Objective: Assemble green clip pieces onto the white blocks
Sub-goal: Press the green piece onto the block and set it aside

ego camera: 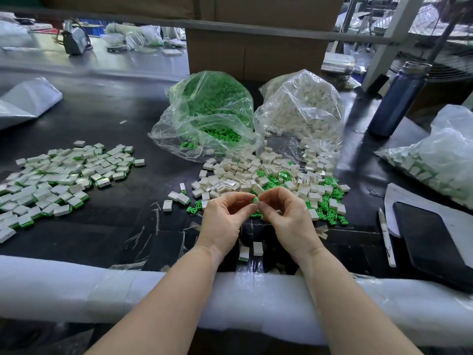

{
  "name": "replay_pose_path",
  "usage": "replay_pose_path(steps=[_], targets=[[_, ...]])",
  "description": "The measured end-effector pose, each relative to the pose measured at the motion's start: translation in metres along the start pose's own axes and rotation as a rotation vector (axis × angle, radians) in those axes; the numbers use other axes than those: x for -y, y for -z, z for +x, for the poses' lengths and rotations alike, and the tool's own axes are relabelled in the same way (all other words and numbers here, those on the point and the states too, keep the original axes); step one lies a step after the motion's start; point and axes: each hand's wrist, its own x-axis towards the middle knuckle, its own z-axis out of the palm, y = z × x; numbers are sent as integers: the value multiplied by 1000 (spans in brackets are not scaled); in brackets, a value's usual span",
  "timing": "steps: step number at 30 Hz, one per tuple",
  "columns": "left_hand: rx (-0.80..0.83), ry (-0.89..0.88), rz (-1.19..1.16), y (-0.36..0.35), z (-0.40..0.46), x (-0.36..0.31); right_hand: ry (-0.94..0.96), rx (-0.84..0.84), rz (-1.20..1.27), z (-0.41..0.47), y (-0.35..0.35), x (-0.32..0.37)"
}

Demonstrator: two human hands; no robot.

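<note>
Above the loose parts heap (pixel 268 183), the left hand (pixel 225 221) and right hand (pixel 289 216) together pinch a small white block with green clip (pixel 256 200), seemingly light, rigid plastic best held by its flat sides.

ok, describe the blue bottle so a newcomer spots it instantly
Start at the clear bag of white blocks at the back of the black table. Just right of it stands a dark blue bottle, upright. It is the only tall, dark cylinder there.
</note>
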Motion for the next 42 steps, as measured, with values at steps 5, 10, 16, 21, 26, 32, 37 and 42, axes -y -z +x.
replay_pose_path(steps=[5, 10, 16, 21, 26, 32, 37, 42], targets=[[-25, -48, 43, -1, -1, 0, -71, 34, 85, 1, 1, -2], [-47, -129, 106, -4, -4, -2, -138, 71, 218, 0, 1, 0], [-53, -147, 165, -4, -5, -1, -132, 52, 223, 0, 2, 1], [-24, -122, 194, -2, -3, -1, -142, 53, 201, 1, 3, -1], [38, -110, 204, -1, -2, 0, -160, 66, 205, 0, 4, 0], [93, -118, 278, 0, -1, 2, -193, 69, 225, -1, 5, 1], [111, -148, 326, 0, -2, 3, -207, 74, 225, -1, 5, 2], [145, -128, 305, 0, -2, 1, -227, 40, 272, -1, 5, 2]])
